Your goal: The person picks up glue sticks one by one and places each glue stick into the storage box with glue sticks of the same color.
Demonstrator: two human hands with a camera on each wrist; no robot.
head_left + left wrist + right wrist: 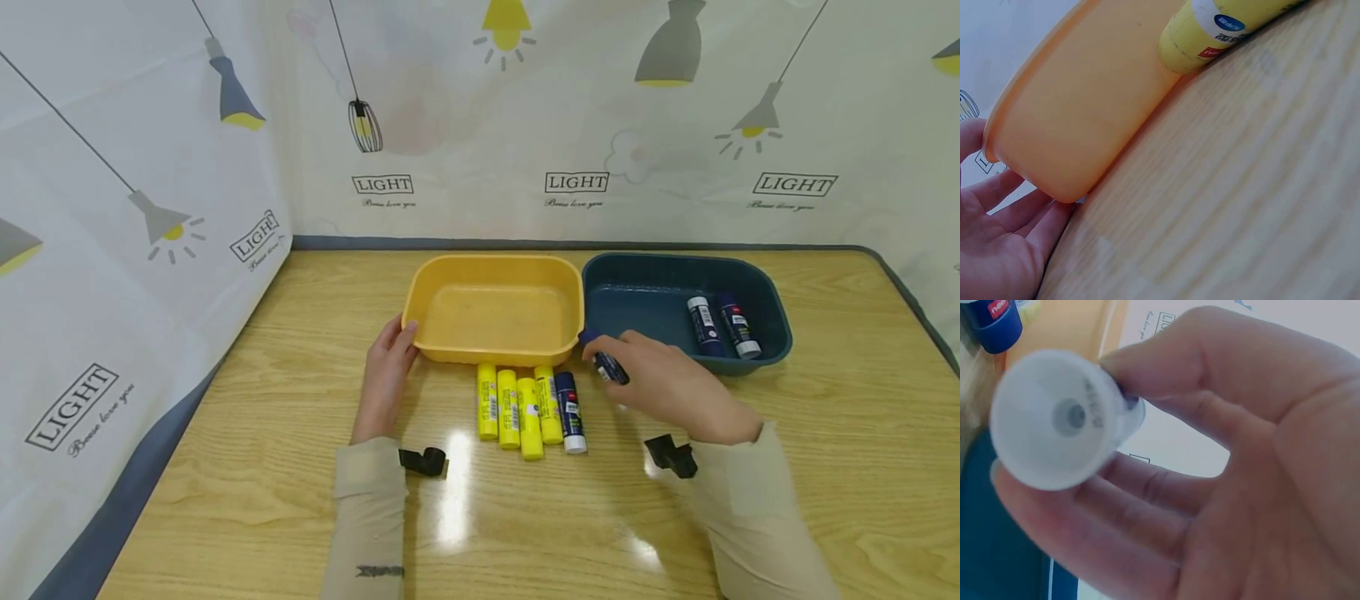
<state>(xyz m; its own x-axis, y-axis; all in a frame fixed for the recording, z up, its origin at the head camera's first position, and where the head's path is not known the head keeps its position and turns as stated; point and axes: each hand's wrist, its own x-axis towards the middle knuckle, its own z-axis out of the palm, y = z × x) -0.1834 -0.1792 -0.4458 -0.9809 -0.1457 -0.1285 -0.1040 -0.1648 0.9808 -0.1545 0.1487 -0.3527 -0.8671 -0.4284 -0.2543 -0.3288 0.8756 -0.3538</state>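
Note:
My left hand (382, 379) grips the near left corner of a yellow plastic bin (495, 351), thumb at the rim and fingers against the outer wall. Between thumb and fingers, my right hand (671, 387) holds a dark blue glue stick (609, 367) near where the two bins meet. Its white base (1029, 437) faces the right wrist camera. Several yellow glue sticks (509, 408) lie in a row before the yellow bin, with another dark blue glue stick (571, 412) at the row's right end.
A dark teal bin (637, 312) stands against the yellow bin's right side. Inside it lie a white-capped glue stick (704, 323) and a dark blue one (739, 327). Behind the wooden table (262, 508) hangs a lamp-printed cloth (472, 125).

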